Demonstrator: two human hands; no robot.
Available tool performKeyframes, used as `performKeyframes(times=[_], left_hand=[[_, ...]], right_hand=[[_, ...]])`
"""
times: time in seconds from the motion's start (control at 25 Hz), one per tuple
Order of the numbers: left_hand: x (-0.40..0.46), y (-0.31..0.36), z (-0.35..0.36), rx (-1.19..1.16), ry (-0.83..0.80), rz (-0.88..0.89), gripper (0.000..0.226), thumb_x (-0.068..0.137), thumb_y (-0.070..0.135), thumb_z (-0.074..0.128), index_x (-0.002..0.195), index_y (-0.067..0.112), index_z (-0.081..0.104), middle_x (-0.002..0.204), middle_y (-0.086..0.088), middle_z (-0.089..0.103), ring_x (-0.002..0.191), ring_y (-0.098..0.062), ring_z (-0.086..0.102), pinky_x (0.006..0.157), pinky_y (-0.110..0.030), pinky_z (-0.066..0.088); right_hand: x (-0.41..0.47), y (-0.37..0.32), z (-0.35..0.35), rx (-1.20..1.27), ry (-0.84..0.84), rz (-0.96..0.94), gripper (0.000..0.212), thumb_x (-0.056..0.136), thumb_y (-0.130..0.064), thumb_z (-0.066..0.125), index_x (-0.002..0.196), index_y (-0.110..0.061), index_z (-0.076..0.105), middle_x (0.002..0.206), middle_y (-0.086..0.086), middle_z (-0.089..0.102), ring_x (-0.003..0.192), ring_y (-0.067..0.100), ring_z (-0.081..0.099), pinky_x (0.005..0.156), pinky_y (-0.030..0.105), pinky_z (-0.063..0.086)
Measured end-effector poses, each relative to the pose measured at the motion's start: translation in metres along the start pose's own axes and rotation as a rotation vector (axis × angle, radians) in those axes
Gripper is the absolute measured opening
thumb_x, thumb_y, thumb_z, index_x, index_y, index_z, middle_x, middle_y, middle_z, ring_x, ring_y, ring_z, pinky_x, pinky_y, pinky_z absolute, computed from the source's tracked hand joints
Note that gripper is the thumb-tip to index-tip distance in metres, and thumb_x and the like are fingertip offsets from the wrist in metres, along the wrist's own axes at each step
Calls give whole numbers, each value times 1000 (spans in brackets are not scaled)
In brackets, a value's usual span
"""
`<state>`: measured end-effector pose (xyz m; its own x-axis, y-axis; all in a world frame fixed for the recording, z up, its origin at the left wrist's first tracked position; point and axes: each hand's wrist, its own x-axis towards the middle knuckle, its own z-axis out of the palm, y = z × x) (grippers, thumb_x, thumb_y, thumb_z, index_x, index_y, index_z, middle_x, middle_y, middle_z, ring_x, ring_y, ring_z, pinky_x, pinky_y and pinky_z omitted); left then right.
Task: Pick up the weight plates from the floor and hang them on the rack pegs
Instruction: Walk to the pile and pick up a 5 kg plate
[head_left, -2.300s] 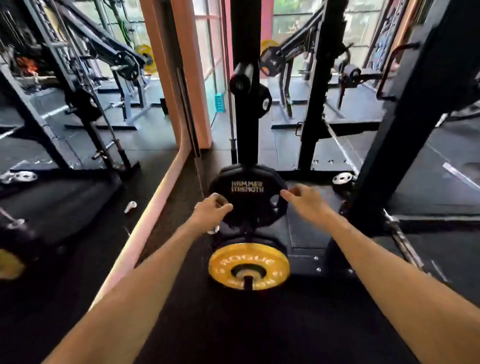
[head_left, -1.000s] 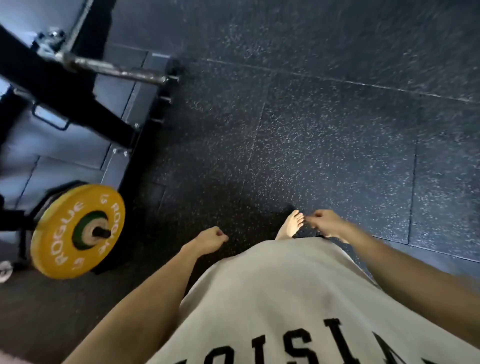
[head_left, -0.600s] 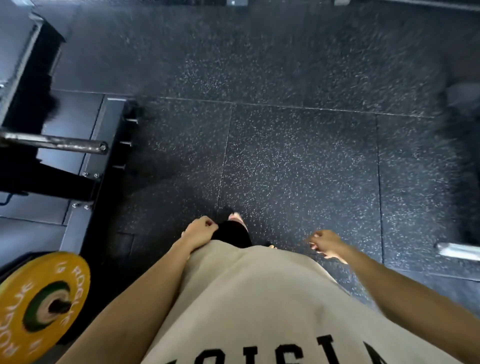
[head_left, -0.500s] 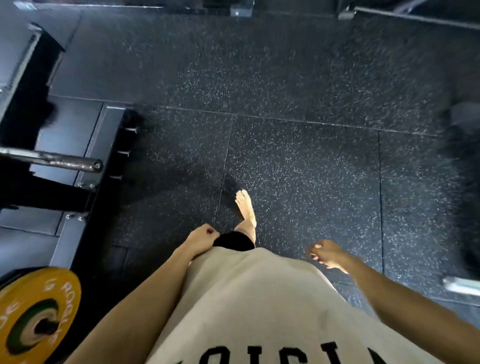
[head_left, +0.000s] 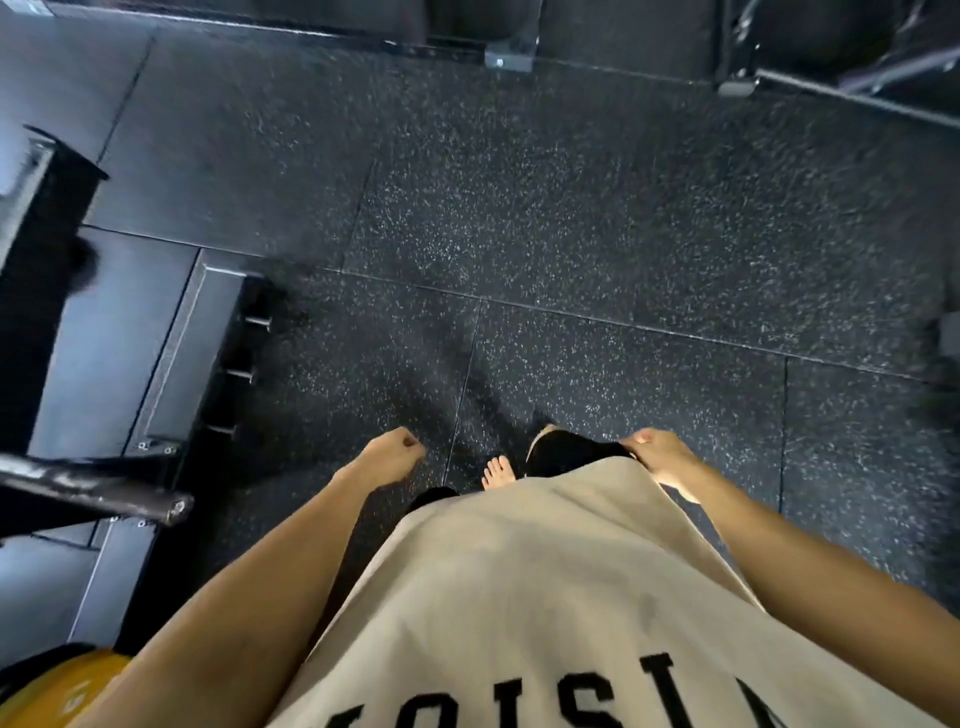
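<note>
I look straight down at the speckled black rubber floor. My left hand (head_left: 392, 453) hangs by my side, curled into a loose fist with nothing in it. At the hem of my beige shirt, my right hand (head_left: 658, 456) also holds nothing, its fingers loosely bent. A yellow weight plate (head_left: 62, 688) on the rack shows only as a sliver at the bottom left corner, partly behind my left forearm. A bare steel rack peg (head_left: 111, 496) sticks out at the left, below and left of my left hand. No loose plate lies on the floor in view.
The rack's black base (head_left: 176, 364) with short pegs runs along the left side. More black frame rails (head_left: 498, 57) cross the top edge. My bare foot (head_left: 498, 473) stands on the floor between my hands.
I have turned away from the rack after letting go of the black plate on its peg. The view has shifted so the yellow plate slid to the bottom left corner. Both hands hang at my sides.
</note>
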<state>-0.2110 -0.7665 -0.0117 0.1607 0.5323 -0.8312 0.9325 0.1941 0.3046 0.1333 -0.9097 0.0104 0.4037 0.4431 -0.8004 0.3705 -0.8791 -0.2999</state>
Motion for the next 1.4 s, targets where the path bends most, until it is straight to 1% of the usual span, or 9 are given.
performKeyframes(times=[0.12, 0.28, 0.4, 0.56, 0.68, 0.88, 1.0, 1.16, 1.4], left_hand=[[49, 30, -53, -58, 3, -31, 26, 100, 27, 50, 118, 10, 59, 97, -5, 61, 86, -22, 56, 79, -32, 45], [107, 56, -117, -84, 14, -124, 31, 98, 30, 53, 120, 9, 59, 117, -12, 65, 97, -26, 58, 82, -31, 44], [135, 77, -179, -244, 113, -233, 33, 98, 28, 52, 121, 6, 60, 122, -15, 64, 110, -31, 59, 90, -33, 45], [177, 88, -259, -465, 290, -370, 36, 99, 31, 51, 118, 2, 60, 123, -17, 63, 115, -32, 58, 91, -34, 43], [218, 84, -304, -573, 257, -434, 35, 99, 31, 51, 119, 2, 59, 127, -15, 62, 118, -30, 56, 92, -32, 41], [295, 58, -416, -554, 77, -392, 39, 101, 31, 44, 131, 10, 58, 137, -10, 55, 124, -28, 52, 97, -28, 40], [312, 39, -509, -649, 182, -431, 33, 98, 29, 51, 123, 7, 59, 127, -11, 61, 115, -29, 58, 93, -31, 45], [339, -8, -632, -749, 343, -477, 34, 100, 29, 50, 125, 7, 57, 128, -13, 60, 116, -32, 57, 95, -37, 45], [388, -71, -752, -975, 316, -552, 33, 100, 30, 49, 122, 7, 55, 121, -16, 62, 103, -35, 61, 77, -38, 48]], right_hand=[[60, -81, -28, 2, -56, -20, 26, 91, -25, 59, 84, 0, 64, 88, 19, 65, 82, 30, 59, 68, 33, 39], [142, -194, -68, -100, -141, -55, 25, 93, -25, 59, 90, -2, 69, 95, 16, 68, 92, 29, 61, 73, 32, 42], [193, -299, -105, -218, -185, -72, 22, 92, -23, 58, 77, -8, 64, 86, 19, 67, 79, 25, 56, 67, 29, 36], [246, -438, -142, -287, -204, -130, 13, 95, -26, 56, 90, -14, 61, 93, 12, 64, 81, 23, 54, 64, 27, 39], [284, -536, -143, -360, -268, -172, 13, 98, -24, 53, 99, -13, 59, 95, 9, 61, 85, 21, 52, 58, 24, 34], [340, -716, -104, -511, -305, -241, 21, 98, -25, 53, 108, -9, 61, 100, 10, 62, 84, 21, 51, 56, 25, 34], [350, -823, -75, -608, -307, -324, 18, 96, -24, 56, 103, -8, 63, 97, 10, 63, 76, 18, 53, 56, 26, 38], [364, -973, -20, -706, -289, -466, 21, 93, -25, 61, 104, -10, 69, 103, 9, 69, 99, 25, 63, 85, 33, 46], [392, -1166, 82, -915, -397, -594, 23, 93, -30, 59, 106, -15, 69, 91, 3, 65, 90, 22, 58, 81, 34, 45]])
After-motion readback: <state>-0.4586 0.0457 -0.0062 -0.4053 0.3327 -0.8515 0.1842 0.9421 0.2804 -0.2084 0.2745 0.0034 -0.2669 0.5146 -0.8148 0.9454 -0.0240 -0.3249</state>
